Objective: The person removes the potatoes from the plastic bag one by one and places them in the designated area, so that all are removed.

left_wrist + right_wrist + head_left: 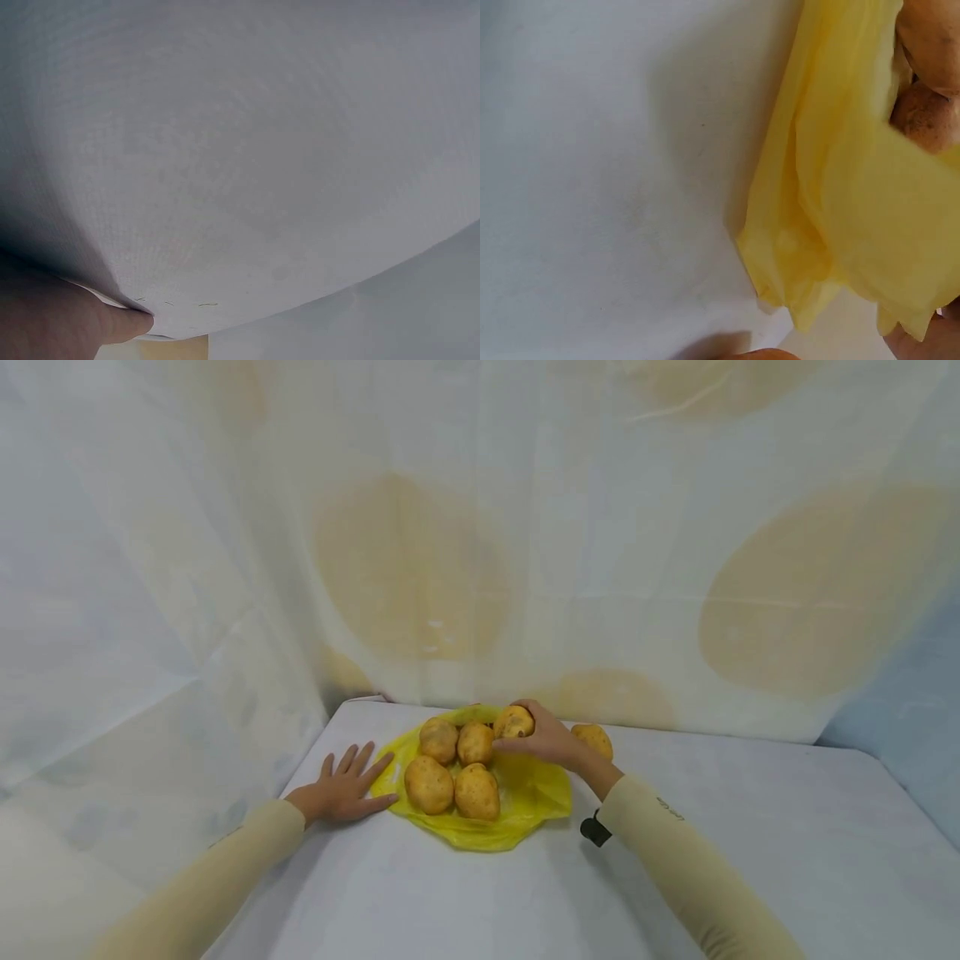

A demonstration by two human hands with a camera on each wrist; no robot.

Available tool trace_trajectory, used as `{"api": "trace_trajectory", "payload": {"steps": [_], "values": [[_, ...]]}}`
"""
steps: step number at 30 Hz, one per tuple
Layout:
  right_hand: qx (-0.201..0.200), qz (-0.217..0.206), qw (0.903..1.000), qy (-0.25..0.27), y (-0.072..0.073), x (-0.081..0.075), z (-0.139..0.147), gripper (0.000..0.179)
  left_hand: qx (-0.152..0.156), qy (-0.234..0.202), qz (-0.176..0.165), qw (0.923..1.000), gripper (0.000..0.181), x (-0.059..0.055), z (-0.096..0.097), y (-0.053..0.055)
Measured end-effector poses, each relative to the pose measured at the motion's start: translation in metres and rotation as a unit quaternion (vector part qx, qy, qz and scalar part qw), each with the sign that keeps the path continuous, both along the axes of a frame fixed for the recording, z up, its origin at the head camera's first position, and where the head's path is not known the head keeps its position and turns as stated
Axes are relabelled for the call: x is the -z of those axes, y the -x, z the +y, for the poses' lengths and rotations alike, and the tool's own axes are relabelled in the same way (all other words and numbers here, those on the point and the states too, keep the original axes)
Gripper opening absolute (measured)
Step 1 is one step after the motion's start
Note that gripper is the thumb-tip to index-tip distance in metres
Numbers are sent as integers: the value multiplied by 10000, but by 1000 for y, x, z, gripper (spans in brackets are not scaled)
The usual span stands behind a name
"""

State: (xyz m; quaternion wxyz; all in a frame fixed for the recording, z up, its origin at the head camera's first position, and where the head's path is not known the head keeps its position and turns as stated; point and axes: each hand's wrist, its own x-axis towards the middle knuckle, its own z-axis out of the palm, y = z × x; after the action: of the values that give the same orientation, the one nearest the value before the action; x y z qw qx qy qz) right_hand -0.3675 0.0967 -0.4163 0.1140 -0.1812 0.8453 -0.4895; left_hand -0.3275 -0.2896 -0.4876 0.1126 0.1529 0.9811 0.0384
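A yellow plastic bag (517, 831) lies spread on the table with several potatoes (429, 785) on it. At its back right my right hand (551, 742) grips a potato (514, 722), thumb toward me and fingers behind. In the right wrist view the bag (885, 202) covers much of the right side, and only a bit of the hand (919, 341) shows. My left hand (343, 789) lies palm down with spread fingers, its fingertips at the bag's left edge. The left wrist view catches only one fingertip (127, 322) against the white surface.
Another potato (593, 739) sits off the bag, just right of my right hand. A white cloth covers the table (750, 843). A pale sheet with tan spots (600, 568) hangs behind the table's back edge. A small black device (596, 829) hangs by the right wrist.
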Motion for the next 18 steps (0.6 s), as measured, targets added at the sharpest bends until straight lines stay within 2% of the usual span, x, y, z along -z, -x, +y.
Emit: {"api": "trace_trajectory", "payload": {"steps": [9, 12, 18], "values": [[484, -379, 9956, 704, 2, -3, 3, 84, -6, -30, -110, 9999, 89, -8, 4, -7], [555, -588, 9911, 1058, 2, -8, 3, 85, -7, -48, -122, 9999, 89, -8, 3, -7], [483, -882, 9855, 1368, 3, -16, 6, 85, 15, -141, -148, 9998, 91, -2, 1, -5]]}}
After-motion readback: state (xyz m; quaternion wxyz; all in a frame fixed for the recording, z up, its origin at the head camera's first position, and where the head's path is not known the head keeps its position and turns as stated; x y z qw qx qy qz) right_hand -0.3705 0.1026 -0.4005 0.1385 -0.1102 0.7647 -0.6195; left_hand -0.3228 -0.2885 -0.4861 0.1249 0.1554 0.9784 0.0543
